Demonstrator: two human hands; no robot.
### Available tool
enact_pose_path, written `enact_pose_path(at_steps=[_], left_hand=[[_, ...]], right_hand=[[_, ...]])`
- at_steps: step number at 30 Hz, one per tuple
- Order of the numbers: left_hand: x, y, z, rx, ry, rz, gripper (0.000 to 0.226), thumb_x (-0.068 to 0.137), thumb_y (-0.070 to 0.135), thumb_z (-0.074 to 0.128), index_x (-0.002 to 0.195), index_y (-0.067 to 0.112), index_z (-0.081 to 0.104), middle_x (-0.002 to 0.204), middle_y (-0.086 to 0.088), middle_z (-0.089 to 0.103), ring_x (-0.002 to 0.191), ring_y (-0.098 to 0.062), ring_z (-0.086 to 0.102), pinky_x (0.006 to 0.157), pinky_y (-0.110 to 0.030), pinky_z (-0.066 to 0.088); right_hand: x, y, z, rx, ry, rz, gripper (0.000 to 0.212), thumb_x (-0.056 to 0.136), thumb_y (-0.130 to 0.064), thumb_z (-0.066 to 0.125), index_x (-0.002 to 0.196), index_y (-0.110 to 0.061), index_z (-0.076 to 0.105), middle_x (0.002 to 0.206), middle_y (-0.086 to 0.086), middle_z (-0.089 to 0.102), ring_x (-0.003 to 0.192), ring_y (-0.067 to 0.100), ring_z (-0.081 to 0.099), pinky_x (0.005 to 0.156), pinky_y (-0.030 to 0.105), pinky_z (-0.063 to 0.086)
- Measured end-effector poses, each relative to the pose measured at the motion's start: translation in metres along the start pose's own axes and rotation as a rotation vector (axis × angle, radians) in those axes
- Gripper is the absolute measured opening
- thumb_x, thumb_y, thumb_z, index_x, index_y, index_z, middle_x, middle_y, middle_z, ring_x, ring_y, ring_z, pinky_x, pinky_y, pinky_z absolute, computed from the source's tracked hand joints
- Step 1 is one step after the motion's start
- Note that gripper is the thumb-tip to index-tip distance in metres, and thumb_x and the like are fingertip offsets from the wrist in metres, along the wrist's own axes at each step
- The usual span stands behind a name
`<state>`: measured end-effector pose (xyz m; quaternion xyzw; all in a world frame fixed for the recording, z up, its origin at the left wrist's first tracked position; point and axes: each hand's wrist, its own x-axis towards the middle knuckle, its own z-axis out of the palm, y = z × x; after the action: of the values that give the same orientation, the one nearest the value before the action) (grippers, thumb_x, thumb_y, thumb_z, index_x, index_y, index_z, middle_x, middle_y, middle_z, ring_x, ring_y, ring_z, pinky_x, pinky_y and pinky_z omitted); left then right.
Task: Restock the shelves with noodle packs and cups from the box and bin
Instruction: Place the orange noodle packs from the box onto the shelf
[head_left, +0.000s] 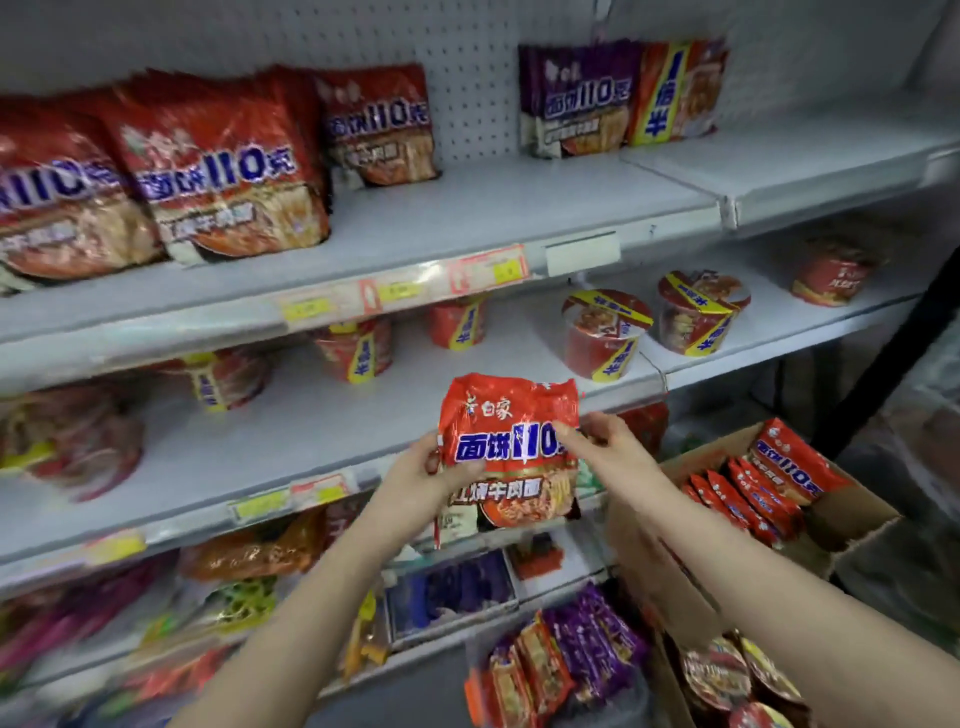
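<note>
I see both hands gripping one red noodle pack (511, 457): left hand (428, 470) at its nine o'clock edge, right hand (605, 441) at three o'clock, before the cup shelf (332, 431).

White pegboard back wall (467, 78) behind grey metal shelving (519, 208), dimly lit.

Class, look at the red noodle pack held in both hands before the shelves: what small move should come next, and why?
Probably lift the red foil noodle pack up to the top grey shelf and stand it in the bare gap. Both the left hand and the right hand already grip it, and matching red multi-packs stand up there, while the shelf level with it holds red noodle cups.
</note>
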<state>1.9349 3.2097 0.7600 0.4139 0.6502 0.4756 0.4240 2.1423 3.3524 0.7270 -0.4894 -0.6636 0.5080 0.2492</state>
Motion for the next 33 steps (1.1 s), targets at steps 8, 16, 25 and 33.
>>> enact_pose_path(at_steps=[8, 16, 25, 33], left_hand=[[-0.062, 0.042, -0.115, -0.218, 0.142, 0.072, 0.059, 0.075, 0.03, 0.082, 0.125, 0.012, 0.056, 0.114, -0.008, 0.073, 0.106, -0.03, 0.07, 0.1, -0.053, 0.05], [-0.094, 0.077, -0.217, -0.166, 0.326, 0.216, 0.049, 0.08, 0.034, 0.079, 0.124, 0.022, 0.062, 0.113, -0.001, 0.074, 0.103, -0.022, 0.072, 0.092, -0.042, 0.054], [-0.086, 0.12, -0.335, 0.053, 0.644, 0.374, 0.026, 0.087, 0.023, 0.073, 0.112, 0.021, 0.067, 0.105, 0.006, 0.076, 0.098, -0.013, 0.071, 0.087, -0.033, 0.057], [-0.037, 0.133, -0.411, 0.271, 0.825, 0.314, 0.033, 0.088, 0.039, 0.072, 0.116, 0.023, 0.063, 0.114, 0.013, 0.067, 0.116, -0.016, 0.061, 0.094, -0.023, 0.047]], right_hand=[[-0.05, -0.11, 0.076, 0.034, -0.399, -0.151, 0.063, 0.073, -0.048, 0.077, 0.125, -0.02, 0.055, 0.108, -0.003, 0.074, 0.093, 0.014, 0.072, 0.078, 0.035, 0.059], [-0.045, -0.219, 0.139, -0.033, -0.478, -0.367, 0.062, 0.069, -0.037, 0.083, 0.121, -0.023, 0.053, 0.106, -0.005, 0.073, 0.092, 0.01, 0.072, 0.074, 0.03, 0.06], [0.005, -0.334, 0.22, -0.123, -0.439, -0.655, 0.032, 0.082, -0.027, 0.077, 0.107, -0.031, 0.057, 0.101, -0.022, 0.068, 0.088, -0.012, 0.065, 0.075, 0.011, 0.053], [0.053, -0.4, 0.275, -0.504, -0.223, -0.764, 0.03, 0.081, -0.054, 0.072, 0.08, -0.033, 0.05, 0.08, -0.02, 0.06, 0.067, -0.01, 0.053, 0.051, 0.011, 0.038]])
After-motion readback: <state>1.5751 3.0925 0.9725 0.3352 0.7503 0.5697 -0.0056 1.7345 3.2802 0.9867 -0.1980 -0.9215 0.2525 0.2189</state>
